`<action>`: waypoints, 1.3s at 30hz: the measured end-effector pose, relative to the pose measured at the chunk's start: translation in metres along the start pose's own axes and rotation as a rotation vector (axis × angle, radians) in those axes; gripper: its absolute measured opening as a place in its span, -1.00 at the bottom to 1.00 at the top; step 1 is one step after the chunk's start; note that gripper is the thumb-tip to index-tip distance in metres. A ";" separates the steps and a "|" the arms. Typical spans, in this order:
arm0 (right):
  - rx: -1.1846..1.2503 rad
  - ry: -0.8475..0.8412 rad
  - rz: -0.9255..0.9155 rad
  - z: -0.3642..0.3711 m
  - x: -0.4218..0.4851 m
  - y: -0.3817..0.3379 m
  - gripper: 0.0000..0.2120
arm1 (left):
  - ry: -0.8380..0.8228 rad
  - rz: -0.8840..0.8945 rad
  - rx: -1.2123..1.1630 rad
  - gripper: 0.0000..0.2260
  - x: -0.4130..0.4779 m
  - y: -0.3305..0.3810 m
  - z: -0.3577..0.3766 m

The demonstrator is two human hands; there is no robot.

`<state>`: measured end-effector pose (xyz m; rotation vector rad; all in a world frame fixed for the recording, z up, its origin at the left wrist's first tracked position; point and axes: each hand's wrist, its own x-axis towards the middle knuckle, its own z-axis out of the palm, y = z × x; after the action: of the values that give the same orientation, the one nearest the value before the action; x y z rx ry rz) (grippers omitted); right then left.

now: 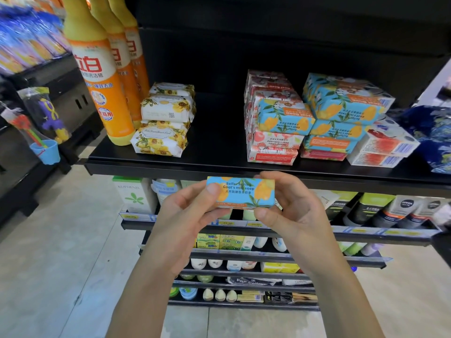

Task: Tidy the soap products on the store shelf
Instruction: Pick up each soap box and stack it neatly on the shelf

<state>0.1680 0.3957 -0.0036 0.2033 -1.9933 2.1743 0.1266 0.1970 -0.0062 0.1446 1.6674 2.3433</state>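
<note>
A blue and yellow goat's milk soap box (240,192) is held level in front of the black shelf's front edge (170,170). My left hand (190,215) grips its left end and my right hand (290,211) grips its right end. On the shelf, white soaps with yellow flowers (166,123) are stacked at the left. Red pomegranate soap boxes (268,142) stand in the middle, one blue box (284,119) lying on them. More blue boxes (346,106) are piled at the right, beside white and red boxes (385,145).
Three tall orange detergent bottles (97,69) stand at the shelf's left end. A dark blue patterned package (434,132) lies at the far right. Lower shelves (244,254) hold tubes, bottles and small boxes. Toys (46,123) hang from a rack at left.
</note>
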 end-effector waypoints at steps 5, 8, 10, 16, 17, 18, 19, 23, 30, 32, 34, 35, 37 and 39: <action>-0.024 0.035 0.192 0.000 -0.003 -0.002 -0.39 | 0.025 0.022 0.006 -0.49 0.000 0.000 -0.001; -0.027 0.100 0.268 0.005 -0.002 -0.004 -0.31 | 0.034 0.023 -0.004 -0.44 -0.002 -0.001 0.000; -0.017 0.120 0.292 0.007 -0.001 -0.004 -0.30 | 0.046 0.024 -0.011 -0.38 -0.002 -0.002 -0.001; -0.002 0.130 0.287 0.009 -0.003 -0.004 -0.35 | 0.055 0.027 0.002 -0.42 -0.006 -0.004 -0.002; 0.008 0.132 0.282 0.009 -0.003 -0.004 -0.36 | 0.055 0.029 0.012 -0.41 -0.006 -0.004 -0.002; 0.019 0.134 0.279 0.010 -0.003 -0.003 -0.37 | 0.053 0.034 0.023 -0.39 -0.006 -0.004 -0.003; 0.028 0.135 0.277 0.010 -0.003 -0.003 -0.38 | 0.052 0.035 0.033 -0.39 -0.007 -0.004 -0.003; 0.053 0.131 0.276 0.008 -0.003 -0.001 -0.41 | 0.052 0.039 0.079 -0.51 -0.008 -0.005 -0.003; 0.078 0.056 0.137 -0.001 -0.003 0.003 -0.44 | 0.057 0.012 0.030 -0.44 -0.007 -0.001 0.001; 0.084 0.033 0.108 -0.002 -0.003 0.004 -0.41 | 0.058 -0.002 0.032 -0.47 -0.007 -0.001 0.001; 0.072 0.014 0.088 -0.002 -0.003 0.005 -0.35 | 0.046 -0.027 0.041 -0.52 -0.006 -0.002 0.000; 0.075 0.006 0.083 -0.002 -0.003 0.005 -0.33 | 0.044 -0.036 0.044 -0.52 -0.006 -0.002 0.000; 0.087 -0.016 0.082 -0.001 -0.003 0.005 -0.31 | 0.063 -0.034 0.052 -0.52 -0.005 -0.002 -0.002; 0.101 -0.051 0.099 -0.001 -0.004 0.005 -0.31 | 0.089 -0.014 0.045 -0.53 -0.005 -0.002 -0.003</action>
<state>0.1704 0.3956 -0.0094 0.1792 -1.9612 2.3569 0.1310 0.1937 -0.0087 0.0369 1.7568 2.3351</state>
